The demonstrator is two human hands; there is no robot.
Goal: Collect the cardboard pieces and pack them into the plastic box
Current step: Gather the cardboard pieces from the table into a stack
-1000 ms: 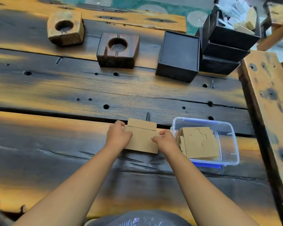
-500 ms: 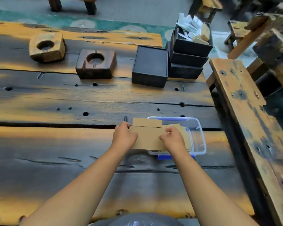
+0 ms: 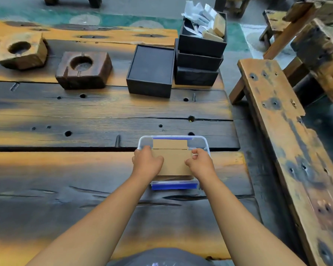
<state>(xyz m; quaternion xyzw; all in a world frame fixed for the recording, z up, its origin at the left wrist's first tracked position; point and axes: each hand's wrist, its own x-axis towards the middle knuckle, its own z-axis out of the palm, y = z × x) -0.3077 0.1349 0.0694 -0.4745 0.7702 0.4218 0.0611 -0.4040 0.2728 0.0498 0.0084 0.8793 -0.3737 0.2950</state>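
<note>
both hands [image 3: 172, 163], clamped on a cardboard stack [image 3: 171, 160], have carried it from the worktop [image 3: 65, 169] to over the plastic box [image 3: 205, 141], ready to lower.

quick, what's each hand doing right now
Left hand: closed on the left edge of the cardboard, over the plastic box.
Right hand: closed on its right edge.

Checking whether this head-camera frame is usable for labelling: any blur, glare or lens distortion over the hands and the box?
Head view: wide-angle bowing bends the bench and table edges; both hands, left hand and right hand, the cardboard and the plastic box are sharp; patchy warm light, no strong glare.
</note>
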